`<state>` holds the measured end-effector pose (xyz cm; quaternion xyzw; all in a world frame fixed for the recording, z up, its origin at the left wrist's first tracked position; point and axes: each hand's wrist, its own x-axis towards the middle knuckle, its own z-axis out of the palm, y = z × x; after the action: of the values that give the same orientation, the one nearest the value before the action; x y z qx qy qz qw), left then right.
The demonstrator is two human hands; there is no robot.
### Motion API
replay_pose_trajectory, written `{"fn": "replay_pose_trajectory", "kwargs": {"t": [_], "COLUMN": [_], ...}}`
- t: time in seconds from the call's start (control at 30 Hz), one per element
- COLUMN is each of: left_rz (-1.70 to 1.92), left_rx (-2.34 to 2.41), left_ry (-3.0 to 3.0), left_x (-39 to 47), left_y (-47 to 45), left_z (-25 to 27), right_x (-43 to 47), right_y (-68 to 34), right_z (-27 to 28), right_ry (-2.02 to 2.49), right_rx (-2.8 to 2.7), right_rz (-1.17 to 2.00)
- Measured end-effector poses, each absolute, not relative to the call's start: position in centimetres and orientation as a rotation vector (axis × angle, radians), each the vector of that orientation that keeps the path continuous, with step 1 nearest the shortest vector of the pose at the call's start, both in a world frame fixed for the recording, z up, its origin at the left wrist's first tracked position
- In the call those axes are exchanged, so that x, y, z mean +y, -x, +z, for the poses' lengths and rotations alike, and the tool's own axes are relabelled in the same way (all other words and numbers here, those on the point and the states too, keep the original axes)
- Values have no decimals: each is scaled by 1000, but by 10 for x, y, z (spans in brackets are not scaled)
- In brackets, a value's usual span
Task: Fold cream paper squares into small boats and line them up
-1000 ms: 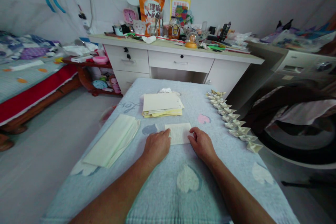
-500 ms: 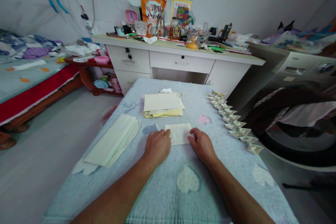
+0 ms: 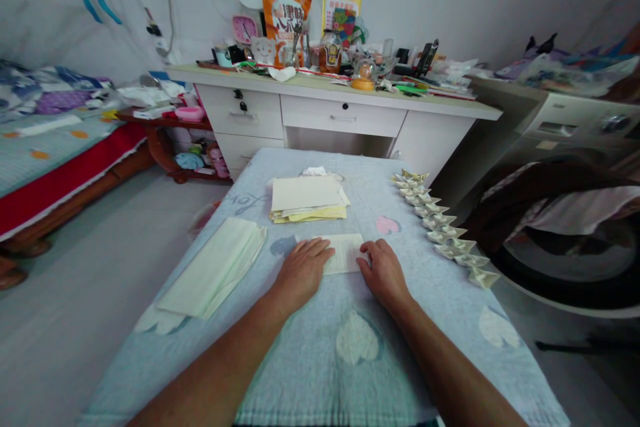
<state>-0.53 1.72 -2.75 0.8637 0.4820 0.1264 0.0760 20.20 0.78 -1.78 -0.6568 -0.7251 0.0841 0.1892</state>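
Observation:
A small folded sheet of white paper [image 3: 345,255] lies flat on the cloth-covered table in front of me. My left hand [image 3: 306,270] is open, its fingers stretched flat over the paper's left part and hiding that end. At the right edge of the sheet rests my right hand [image 3: 384,270], fingers loosely curled, thumb and forefinger apart and touching the paper's border. Beyond the sheet sits a stack of white and yellowish paper [image 3: 307,195]. To the left lies a pile of long pale sheets [image 3: 213,270]. Several folded paper boats [image 3: 445,233] stand in a row at the right.
The table has a light blue patterned cloth [image 3: 357,373]. Behind it stands a white desk [image 3: 345,113] crowded with a jar [image 3: 331,53], an orange snack bag [image 3: 285,17] and clutter. A front-loading washing machine [image 3: 565,127] is at the right, a bed [image 3: 75,167] at the left.
My left hand has flattened and spread its fingers over the left part of the paper. My right hand stays at the right edge. The view has shifted slightly.

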Motion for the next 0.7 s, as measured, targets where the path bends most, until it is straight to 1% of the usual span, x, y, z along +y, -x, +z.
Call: {"fn": "replay_pose_trajectory", "kwargs": {"t": [0.1,0.27,0.5,0.7], "left_rz": [383,382,372,260], "left_rx": [1425,1423,1431,1406], "left_ry": [-2554,-2529,-2527,-2519], "left_x": [18,16,14,14], "left_y": [6,6,5,15], "left_z": [-26,-21,-22,-24], "right_x": [7,6,0,-1], "right_y": [-199,-192,-174,-161], "right_z": [-14,-8,-4,-5], "right_ry": [1809,1673,1838,1971], "right_rx": [-2107,-2320,-2289,-2280], "right_rz": [173,278,135,27]}}
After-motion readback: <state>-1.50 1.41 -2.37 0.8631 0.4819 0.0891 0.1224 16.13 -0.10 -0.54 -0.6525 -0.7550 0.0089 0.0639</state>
